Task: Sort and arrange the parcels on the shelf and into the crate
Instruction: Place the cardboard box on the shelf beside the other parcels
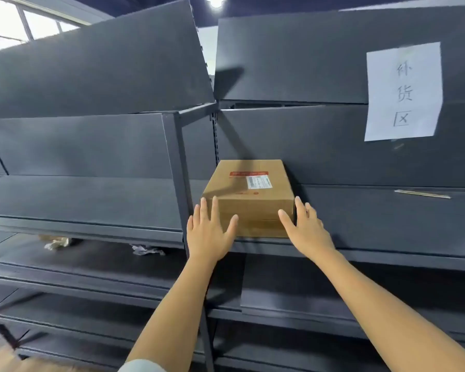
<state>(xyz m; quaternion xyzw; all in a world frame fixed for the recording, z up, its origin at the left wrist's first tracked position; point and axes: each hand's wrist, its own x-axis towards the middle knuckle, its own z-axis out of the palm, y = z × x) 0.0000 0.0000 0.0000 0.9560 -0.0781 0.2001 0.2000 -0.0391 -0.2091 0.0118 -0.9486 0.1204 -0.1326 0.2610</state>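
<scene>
Both forearms stretch forward; the left hand [209, 233] and right hand [308, 230], fingers straight and spread, flank the near corners of a labelled cardboard parcel [250, 193], curled round nothing. It sits on the dark metal shelf [387, 226] beside an upright post [178, 162], below a handwritten paper sign [403, 89].

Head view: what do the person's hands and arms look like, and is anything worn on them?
The left hand and right hand are bare: no gloves, rings or watch show. The left arm is uncovered up to a pale, whitish sleeve edge at the picture's bottom. The right arm is uncovered as far as the frame shows; no sleeve is visible on it.
</scene>
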